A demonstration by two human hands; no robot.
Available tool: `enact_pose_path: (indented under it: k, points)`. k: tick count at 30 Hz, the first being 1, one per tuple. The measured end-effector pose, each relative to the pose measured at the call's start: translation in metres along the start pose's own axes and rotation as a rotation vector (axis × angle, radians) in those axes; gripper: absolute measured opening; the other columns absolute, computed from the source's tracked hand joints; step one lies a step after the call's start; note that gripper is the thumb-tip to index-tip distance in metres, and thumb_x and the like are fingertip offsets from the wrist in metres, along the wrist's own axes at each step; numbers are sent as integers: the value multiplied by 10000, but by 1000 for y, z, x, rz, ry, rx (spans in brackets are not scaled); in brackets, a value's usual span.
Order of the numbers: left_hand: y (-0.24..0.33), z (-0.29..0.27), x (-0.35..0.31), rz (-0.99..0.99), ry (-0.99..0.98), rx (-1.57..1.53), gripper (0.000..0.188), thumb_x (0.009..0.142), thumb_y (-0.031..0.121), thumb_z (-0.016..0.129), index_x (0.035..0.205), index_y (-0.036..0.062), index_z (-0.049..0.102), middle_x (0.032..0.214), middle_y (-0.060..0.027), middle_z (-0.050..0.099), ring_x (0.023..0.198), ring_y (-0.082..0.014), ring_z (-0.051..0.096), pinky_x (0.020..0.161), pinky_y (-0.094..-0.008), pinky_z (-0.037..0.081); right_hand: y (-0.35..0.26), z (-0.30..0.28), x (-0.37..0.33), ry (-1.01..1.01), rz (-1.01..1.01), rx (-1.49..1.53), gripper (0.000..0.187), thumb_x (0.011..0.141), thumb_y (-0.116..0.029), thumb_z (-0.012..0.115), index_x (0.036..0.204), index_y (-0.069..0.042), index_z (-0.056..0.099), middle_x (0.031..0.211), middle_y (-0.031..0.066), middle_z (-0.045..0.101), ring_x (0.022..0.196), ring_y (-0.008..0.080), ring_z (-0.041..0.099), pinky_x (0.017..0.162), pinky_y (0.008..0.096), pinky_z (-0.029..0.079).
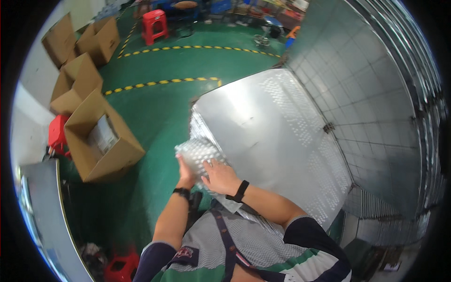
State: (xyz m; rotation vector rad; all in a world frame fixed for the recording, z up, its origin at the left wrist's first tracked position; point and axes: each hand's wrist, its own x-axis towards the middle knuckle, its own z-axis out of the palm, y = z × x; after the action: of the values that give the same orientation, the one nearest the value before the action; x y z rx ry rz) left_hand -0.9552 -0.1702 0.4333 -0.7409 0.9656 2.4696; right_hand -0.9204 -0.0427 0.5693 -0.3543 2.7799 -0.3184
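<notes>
In front of my body, a bundle of clear, bumpy plastic [199, 152], like blister sheets, is tilted up off the near left edge of a large silvery tabletop [249, 127]. My left hand [186, 175] grips its left side, thumb up along the edge and the other fingers mostly hidden behind. Across the near face lies my right hand [221, 177], its fingers spread on the plastic. A dark band circles each wrist. Rows of small whitish bumps or spots run along the tabletop's right side; I cannot tell what they are.
Left on the green floor stand several open cardboard boxes, the nearest box [101, 162] with pale packages inside. A red stool [154, 26] stands at the back. Tall metal-framed grid panels [366, 98] rise along the right. A grey surface [44, 202] borders the lower left.
</notes>
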Motion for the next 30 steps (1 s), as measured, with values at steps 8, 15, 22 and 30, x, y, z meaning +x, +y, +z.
enact_pose_path:
  k: [8,15,22,30]
  points:
    - [-10,-13,-2,-133,-14,37,821,812,705,188,1344,91,309,1352,-126,359,1216,-310,373,1017,-463,271,256,-75,68,300,278,150,663,803,-407,507,1217,100,398,1268,304,379,1233,394,312,1032,388,262]
    - [17,-35,-41,-152,-13,-106,759,841,655,210,1341,92,312,1346,-116,372,1216,-309,382,1011,-460,290,412,-99,74,240,735,83,815,775,-550,479,1385,-89,199,1436,220,83,1309,411,116,1025,563,153]
    - [-4,-2,-8,-77,40,81,786,815,691,261,1315,93,358,1277,-127,446,1147,-303,441,972,-446,336,366,-85,74,99,739,9,831,792,-608,415,1393,-94,158,1435,212,94,1307,422,105,1023,572,138]
    - [-32,-23,35,-108,148,11,907,762,744,295,1323,31,328,1313,-151,397,1181,-304,408,986,-432,321,186,-37,48,119,632,-110,774,821,-554,430,1359,-34,233,1390,265,189,1254,484,181,974,609,198]
